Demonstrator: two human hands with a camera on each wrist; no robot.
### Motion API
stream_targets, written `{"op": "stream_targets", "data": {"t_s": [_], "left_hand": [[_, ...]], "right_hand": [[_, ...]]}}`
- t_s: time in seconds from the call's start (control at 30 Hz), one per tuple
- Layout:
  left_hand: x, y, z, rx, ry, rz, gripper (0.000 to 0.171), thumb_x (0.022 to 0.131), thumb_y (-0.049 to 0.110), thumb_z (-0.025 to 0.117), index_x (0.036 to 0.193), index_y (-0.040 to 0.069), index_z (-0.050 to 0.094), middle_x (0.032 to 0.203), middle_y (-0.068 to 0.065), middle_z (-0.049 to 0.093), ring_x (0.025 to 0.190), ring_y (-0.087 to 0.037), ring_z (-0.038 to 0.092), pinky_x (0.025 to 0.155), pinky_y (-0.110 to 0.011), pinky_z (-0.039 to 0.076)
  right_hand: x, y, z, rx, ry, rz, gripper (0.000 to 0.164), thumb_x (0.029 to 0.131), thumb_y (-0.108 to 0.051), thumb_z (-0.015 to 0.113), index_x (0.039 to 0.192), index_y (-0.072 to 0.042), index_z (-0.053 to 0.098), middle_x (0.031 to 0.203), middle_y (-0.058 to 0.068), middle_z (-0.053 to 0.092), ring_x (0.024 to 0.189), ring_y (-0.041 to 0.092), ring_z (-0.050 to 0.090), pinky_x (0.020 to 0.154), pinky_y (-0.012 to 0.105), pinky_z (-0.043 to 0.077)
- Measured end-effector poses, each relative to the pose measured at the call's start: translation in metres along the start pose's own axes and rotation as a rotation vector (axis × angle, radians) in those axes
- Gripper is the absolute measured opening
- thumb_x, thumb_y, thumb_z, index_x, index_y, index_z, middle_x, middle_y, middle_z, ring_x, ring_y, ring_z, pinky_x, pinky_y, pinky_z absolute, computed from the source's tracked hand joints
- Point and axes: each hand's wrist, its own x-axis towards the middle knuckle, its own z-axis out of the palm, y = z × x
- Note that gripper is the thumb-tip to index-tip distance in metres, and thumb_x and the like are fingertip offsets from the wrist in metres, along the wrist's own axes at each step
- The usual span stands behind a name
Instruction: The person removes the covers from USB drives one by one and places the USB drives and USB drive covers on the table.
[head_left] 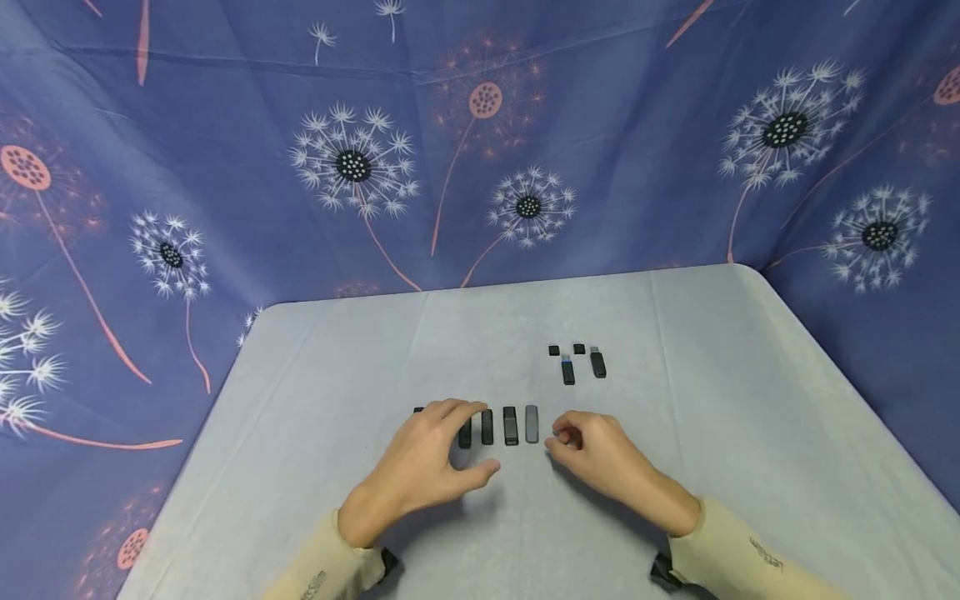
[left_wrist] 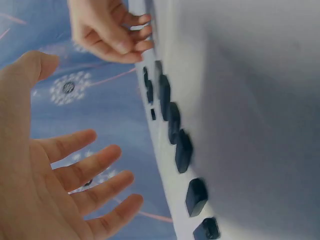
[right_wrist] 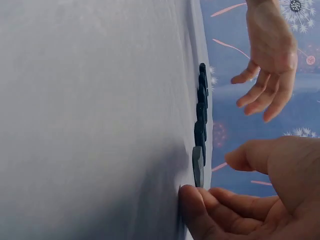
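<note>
Several black USB sticks stand in a row across the table, and a grey USB stick lies at the row's right. My left hand hovers over the left part of the row, fingers spread and thumb apart, covering some sticks. Past the grey stick is my right hand, its fingertips down at the table right by the grey stick's end. A small greyish piece shows between its thumb and fingers; I cannot tell whether they pinch it.
Farther back on the right lie two uncapped USB sticks, one with a blue-edged plug and one plain black. Two small black caps are just behind them. A blue dandelion-print cloth hangs behind the pale tabletop.
</note>
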Motion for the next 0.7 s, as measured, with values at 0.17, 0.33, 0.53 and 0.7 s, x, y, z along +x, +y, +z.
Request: {"op": "stream_targets", "data": {"t_s": [0.17,0.33,0.53,0.7], "left_hand": [[-0.005,0.0,-0.011,-0.021,0.049,-0.025,0.069,0.083,0.058,0.076,0.141,0.024,0.061,0.134,0.002,0.065,0.123,-0.02,0.063,0.098,-0.043,0.055],[-0.008,0.001,-0.016,-0.04,0.082,-0.039,0.071,0.086,0.06,0.073,0.146,0.026,0.057,0.144,0.0,0.06,0.134,-0.022,0.057,0.099,-0.052,0.053],[-0.011,0.0,-0.016,0.006,0.172,0.014,0.081,0.088,0.062,0.069,0.155,0.022,0.047,0.159,-0.009,0.047,0.148,-0.037,0.041,0.11,-0.065,0.042],[-0.018,-0.001,-0.012,0.049,0.18,0.016,0.085,0.089,0.064,0.066,0.159,0.023,0.042,0.165,-0.007,0.038,0.155,-0.038,0.028,0.117,-0.071,0.028]], "right_hand": [[0.007,-0.005,0.005,-0.012,-0.011,0.06,0.009,0.088,-0.016,0.077,0.086,-0.008,0.073,0.072,-0.009,0.061,0.065,0.004,0.053,0.064,0.024,0.049],[0.013,-0.008,0.009,-0.023,-0.023,0.119,0.017,0.087,-0.021,0.08,0.083,-0.007,0.071,0.068,-0.007,0.057,0.06,0.006,0.05,0.061,0.025,0.046],[0.018,-0.012,0.014,-0.054,-0.029,0.17,0.023,0.084,-0.025,0.082,0.084,-0.004,0.071,0.064,-0.005,0.055,0.055,0.009,0.049,0.057,0.028,0.044],[0.022,-0.015,0.017,-0.117,-0.031,0.188,0.025,0.084,-0.027,0.083,0.084,-0.005,0.07,0.066,-0.003,0.059,0.056,0.011,0.051,0.055,0.029,0.044]]}}
